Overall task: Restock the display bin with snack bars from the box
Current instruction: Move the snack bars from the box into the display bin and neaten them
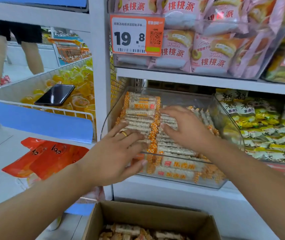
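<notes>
Nearest, an open cardboard box (153,220) sits at the bottom edge with snack bars (129,230) lying inside. Beyond it, both hands reach over the front wall of the clear display bin (181,179). Left hand (115,153), wearing a gold ring (124,133), lies flat with straight fingers on the stacked bars (141,104); right hand (185,127) rests with spread, relaxed fingers on the row beside them. Farther left, a black phone (55,95) lies in a wire basket (5,91). Above, a price tag (136,34) reads 19.8.
</notes>
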